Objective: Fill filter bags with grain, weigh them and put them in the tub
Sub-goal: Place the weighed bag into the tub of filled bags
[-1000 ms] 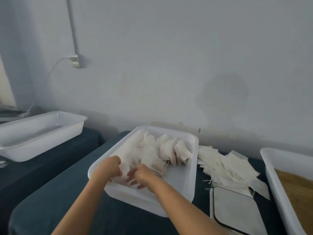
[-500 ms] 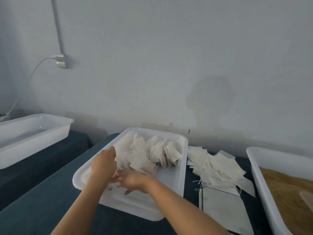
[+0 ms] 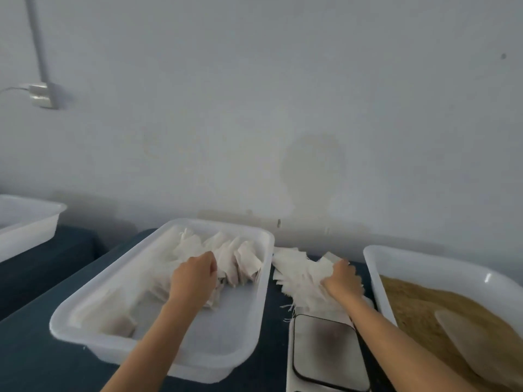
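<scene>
A white tub in the middle holds several filled filter bags stacked upright. My left hand rests among them with fingers curled on the bags. To the right of the tub lies a loose pile of empty filter bags on the dark table. My right hand sits on that pile, fingers curled into the bags. A flat scale lies in front of the pile. At the far right a white tub of brown grain holds a pale scoop.
Another white tub, seemingly empty, stands at the far left on a separate dark surface. A wall runs close behind everything, with a socket and cable at upper left. A dark cloth covers the table.
My right hand left the middle tub and moved right onto the pile of empty bags. My left hand stayed on the filled bags. The view shifted to the right.
</scene>
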Tool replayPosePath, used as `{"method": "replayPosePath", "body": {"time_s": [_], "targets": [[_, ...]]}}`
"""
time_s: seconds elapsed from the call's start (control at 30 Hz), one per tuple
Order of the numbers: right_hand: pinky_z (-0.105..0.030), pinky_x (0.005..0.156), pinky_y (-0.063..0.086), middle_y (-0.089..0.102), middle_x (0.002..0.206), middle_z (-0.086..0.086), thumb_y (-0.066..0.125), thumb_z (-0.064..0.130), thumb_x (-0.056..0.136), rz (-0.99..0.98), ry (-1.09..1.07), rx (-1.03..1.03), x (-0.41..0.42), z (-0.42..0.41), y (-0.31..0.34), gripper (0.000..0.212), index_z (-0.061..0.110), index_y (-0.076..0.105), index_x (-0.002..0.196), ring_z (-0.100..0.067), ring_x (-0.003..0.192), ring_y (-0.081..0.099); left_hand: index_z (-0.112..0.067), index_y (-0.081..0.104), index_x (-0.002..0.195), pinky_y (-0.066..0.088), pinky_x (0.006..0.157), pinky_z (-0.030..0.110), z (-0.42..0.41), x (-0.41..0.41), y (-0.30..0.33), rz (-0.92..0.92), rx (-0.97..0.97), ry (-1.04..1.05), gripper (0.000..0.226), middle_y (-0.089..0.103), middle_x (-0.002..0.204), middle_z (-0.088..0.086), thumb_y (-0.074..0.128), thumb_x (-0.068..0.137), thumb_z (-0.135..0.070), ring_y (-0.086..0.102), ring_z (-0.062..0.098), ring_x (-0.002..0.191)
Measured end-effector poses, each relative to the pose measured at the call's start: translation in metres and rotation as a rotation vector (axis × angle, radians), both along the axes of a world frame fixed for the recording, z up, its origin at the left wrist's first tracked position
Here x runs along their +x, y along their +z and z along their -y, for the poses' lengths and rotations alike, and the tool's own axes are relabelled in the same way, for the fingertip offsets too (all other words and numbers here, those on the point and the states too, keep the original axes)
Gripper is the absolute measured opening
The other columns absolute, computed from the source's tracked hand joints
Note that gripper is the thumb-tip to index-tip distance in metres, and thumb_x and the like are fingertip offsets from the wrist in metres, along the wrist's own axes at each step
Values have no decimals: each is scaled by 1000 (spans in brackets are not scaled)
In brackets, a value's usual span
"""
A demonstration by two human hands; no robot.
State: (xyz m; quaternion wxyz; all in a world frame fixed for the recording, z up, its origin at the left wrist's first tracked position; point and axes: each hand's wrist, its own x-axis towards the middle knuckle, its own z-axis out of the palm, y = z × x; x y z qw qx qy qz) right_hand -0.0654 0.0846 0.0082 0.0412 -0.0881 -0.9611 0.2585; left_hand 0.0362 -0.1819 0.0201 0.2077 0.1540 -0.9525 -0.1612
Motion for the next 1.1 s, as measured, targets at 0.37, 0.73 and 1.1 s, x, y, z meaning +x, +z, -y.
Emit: {"method": "replayPosePath", "body": {"time_s": [0.37, 0.73, 1.1], "targets": [[-29, 86, 45, 59, 118, -9, 48, 7, 93, -28, 101, 113, -11, -14, -15, 22, 6, 62, 109, -25, 109, 57, -22, 53, 90, 37, 66, 28, 4, 1, -6, 32, -8, 16, 6, 65, 95, 4, 47, 91, -20, 59, 26, 88], [-31, 58, 37, 59, 74, -16, 46, 9, 92, -454, 115, -73, 16, -84, 65, 26, 1, 52, 68, -24, 65, 51, -30, 50, 84, 41, 63, 25, -96, 9, 34, -252, 257, -321, 13, 61, 81, -15, 56, 90, -20, 57, 6, 72], [-15, 54, 42, 57, 71, 12, 50, 27, 95, -520, 255, -220, 117, -184, 50, 21, 30, 49, 74, -2, 58, 52, -17, 56, 88, 54, 73, 32, -315, -3, 23, 64, 1030, -910, 16, 64, 87, 1, 53, 94, -32, 65, 16, 81]]}}
